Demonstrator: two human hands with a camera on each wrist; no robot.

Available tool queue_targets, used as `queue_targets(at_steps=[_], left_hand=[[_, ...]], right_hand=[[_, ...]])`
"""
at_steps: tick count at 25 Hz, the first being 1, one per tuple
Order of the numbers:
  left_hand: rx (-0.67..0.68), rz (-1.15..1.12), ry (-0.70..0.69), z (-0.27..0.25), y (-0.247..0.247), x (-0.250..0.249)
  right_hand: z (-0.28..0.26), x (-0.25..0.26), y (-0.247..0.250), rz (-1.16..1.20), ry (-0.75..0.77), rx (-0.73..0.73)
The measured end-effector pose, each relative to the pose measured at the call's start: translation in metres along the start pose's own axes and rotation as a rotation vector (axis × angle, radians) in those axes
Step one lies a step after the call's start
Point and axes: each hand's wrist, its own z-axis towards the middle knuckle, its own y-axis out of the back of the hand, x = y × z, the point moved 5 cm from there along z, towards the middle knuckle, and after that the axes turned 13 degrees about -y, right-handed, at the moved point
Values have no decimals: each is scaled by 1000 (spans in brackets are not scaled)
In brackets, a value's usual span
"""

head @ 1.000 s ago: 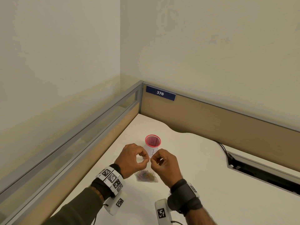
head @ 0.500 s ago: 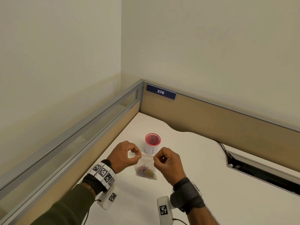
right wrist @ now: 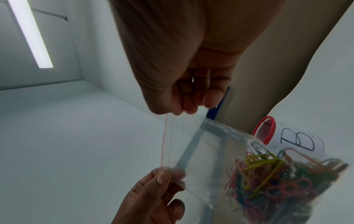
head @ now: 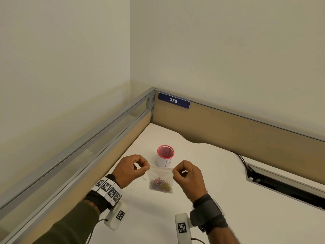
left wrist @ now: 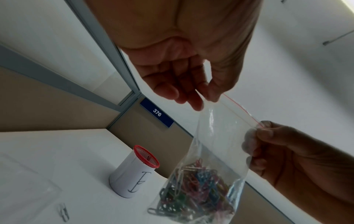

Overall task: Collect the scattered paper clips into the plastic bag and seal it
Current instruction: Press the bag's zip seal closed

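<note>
A small clear zip bag (head: 160, 174) hangs upright just above the white desk, its red zip line (left wrist: 240, 108) stretched straight along the top. Several coloured paper clips (head: 161, 185) sit bunched at its bottom. My left hand (head: 148, 167) pinches the top left corner between thumb and forefinger, and my right hand (head: 173, 171) pinches the top right corner. The left wrist view shows my left hand (left wrist: 205, 100) on the strip. The right wrist view shows my right hand (right wrist: 172, 112) on it. One silver paper clip (head: 144, 178) lies loose on the desk under my left hand.
A white cup with a red mesh rim (head: 165, 154), marked with a letter, stands just behind the bag. Tan partition walls (head: 228, 125) close the desk at the back and left. A cable slot (head: 281, 184) with black wires opens at the right.
My hands, which were pinching close together at the middle of the bag's top, have slid apart to its two corners. The top strip is now pulled taut.
</note>
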Motion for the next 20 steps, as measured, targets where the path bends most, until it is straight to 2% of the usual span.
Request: queue_targets(at_steps=[6, 10, 16, 18, 20], left_hand=[[-26, -112, 83, -1, -9, 4], [-7, -124, 71, -4, -15, -2], [-66, -93, 104, -9, -9, 15], [-47, -99, 195, -17, -12, 36], [106, -176, 389, -32, -38, 53]], right_hand=[[3, -6, -8, 46, -52, 74], [2, -2, -26, -152, -34, 148], [5, 4, -38, -140, -43, 134], [8, 5, -34, -111, -48, 110], [10, 6, -31, -93, -53, 96]])
